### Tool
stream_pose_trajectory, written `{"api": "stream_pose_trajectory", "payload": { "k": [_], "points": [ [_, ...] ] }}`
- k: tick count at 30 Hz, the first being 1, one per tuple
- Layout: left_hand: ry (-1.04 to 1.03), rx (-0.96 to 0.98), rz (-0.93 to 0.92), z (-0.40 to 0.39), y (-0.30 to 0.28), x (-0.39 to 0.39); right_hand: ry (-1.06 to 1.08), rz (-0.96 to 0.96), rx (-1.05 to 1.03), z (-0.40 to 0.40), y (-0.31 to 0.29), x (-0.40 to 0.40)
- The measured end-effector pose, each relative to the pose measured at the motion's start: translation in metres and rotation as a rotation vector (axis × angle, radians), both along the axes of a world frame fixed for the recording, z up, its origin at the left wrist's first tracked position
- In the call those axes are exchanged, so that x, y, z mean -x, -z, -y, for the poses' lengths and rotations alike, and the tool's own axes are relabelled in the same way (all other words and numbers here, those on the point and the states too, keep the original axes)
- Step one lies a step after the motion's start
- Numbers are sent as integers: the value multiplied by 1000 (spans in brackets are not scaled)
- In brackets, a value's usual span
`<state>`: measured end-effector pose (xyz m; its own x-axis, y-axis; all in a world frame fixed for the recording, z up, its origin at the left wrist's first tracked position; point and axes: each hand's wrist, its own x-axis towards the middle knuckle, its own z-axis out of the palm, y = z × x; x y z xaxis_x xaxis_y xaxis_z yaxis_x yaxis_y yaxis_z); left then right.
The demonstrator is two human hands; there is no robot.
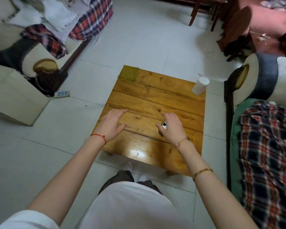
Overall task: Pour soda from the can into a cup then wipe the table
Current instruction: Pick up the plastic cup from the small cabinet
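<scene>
Fingers (168,116) of right hand (172,128) curled round can (164,126), left hand (111,123) spread idle; cup (201,85) unfilled and cloth (129,73) untouched, as judged.

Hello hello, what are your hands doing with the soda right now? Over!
Right hand gripping the can on the table. Left hand open, hovering. Cup far right corner, cloth far left. Path clear.

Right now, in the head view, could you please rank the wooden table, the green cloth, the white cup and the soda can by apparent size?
1. wooden table
2. green cloth
3. white cup
4. soda can, though the right hand covers most of it, so its rank is unsure.
</scene>
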<state>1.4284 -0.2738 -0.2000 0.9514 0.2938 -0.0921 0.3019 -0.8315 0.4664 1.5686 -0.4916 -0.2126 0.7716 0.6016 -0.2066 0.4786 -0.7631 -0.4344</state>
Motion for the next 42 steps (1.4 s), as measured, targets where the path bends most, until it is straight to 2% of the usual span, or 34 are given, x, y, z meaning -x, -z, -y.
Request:
{"api": "stream_pose_trajectory", "payload": {
  "k": [14, 25, 35, 42],
  "points": [
    [-385, -42, 48, -67, -48, 142, -402, 137, -45, -120, -59, 56],
    [-693, -7, 41, -174, -60, 292, -676, 107, -1, -289, -68, 164],
    [-800, -43, 43, -291, -79, 418, -786, 96, -80, -453, -76, 282],
    [-863, -15, 40, -360, -74, 453, -876, 80, -64, -537, -73, 324]
  ]
}}
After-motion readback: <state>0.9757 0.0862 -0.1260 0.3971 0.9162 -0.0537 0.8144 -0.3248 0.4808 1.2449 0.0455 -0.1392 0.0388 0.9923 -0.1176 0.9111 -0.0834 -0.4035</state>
